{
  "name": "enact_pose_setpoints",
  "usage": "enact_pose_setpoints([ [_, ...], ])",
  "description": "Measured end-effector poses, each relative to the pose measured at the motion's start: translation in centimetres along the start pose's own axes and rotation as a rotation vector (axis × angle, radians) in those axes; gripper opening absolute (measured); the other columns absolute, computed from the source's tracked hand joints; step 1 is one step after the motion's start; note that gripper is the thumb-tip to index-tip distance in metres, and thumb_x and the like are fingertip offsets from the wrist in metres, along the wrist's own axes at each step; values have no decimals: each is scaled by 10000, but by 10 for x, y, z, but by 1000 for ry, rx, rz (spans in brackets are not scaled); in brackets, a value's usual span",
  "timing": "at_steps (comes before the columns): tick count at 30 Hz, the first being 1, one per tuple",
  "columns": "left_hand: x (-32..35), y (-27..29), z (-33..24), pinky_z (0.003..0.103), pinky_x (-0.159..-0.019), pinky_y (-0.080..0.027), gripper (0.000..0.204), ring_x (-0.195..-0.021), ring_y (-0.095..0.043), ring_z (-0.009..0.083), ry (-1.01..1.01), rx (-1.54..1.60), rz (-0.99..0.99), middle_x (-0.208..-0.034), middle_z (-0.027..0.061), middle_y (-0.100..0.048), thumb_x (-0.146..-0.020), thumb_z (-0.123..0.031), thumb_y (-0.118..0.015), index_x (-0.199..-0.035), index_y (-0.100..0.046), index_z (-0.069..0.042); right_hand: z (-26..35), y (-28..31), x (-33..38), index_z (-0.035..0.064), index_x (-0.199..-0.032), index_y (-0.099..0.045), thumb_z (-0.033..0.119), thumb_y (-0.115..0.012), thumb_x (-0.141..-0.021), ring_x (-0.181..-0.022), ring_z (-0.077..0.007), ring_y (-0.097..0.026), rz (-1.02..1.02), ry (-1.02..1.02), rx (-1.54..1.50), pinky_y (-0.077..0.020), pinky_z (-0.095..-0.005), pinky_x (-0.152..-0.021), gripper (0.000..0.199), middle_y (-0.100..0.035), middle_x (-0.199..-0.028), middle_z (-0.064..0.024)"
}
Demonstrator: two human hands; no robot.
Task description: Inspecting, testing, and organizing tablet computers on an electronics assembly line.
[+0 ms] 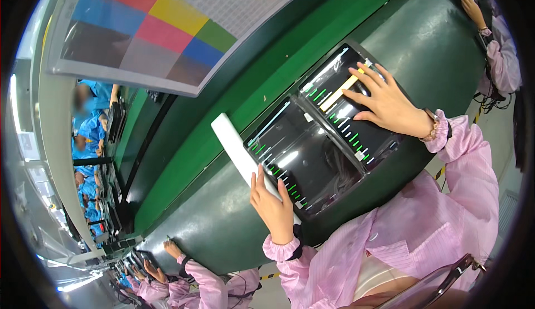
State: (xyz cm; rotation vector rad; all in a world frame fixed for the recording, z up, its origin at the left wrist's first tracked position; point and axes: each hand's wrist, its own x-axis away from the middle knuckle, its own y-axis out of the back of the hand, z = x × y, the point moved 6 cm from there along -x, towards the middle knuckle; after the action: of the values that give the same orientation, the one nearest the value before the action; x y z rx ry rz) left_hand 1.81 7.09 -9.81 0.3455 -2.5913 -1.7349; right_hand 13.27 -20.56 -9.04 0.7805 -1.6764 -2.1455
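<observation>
Centrally, two dark panels (326, 136) lie side by side on the green bench (223, 220). Right hand (390, 104) rests on the far panel, fingers spread flat. Left hand (273, 206) pinches a white strip (239, 153) along the near panel's edge. Co-workers' hands (173, 249) work nearby.

L hand (273, 206) on white strip (239, 156) | R hand (387, 103) on dark panel (351, 114)

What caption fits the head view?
Left hand grips a white bar beside two dark glossy panels; right hand presses the far panel.
</observation>
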Motion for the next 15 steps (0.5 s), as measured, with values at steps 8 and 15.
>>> enact_pose_setpoints([
  [8, -2, -5, 8, 415, -1024, -267, 433, -1267, -386, 313, -68, -10, 30, -1331, 143, -456, -899, -120, -515, -1289, -384, 17, 17, 12, 15, 142, -1254, -521, 429, -552, -846, -1319, -347, -272, 35, -44, -55, -180, -541, -1073, 500, -389, -1343, -196],
  [15, 56, -8, 53, 426, -977, -347, 671, -1206, -407, 395, 151, 69, 91, -1278, 308, -395, -795, -111, -659, -1314, -268, 58, 31, 27, 35, 98, -1210, -530, 329, -588, -846, -1296, -329, -320, -33, -80, -153, -246, -518, -1048, 435, -405, -1328, -172],
])
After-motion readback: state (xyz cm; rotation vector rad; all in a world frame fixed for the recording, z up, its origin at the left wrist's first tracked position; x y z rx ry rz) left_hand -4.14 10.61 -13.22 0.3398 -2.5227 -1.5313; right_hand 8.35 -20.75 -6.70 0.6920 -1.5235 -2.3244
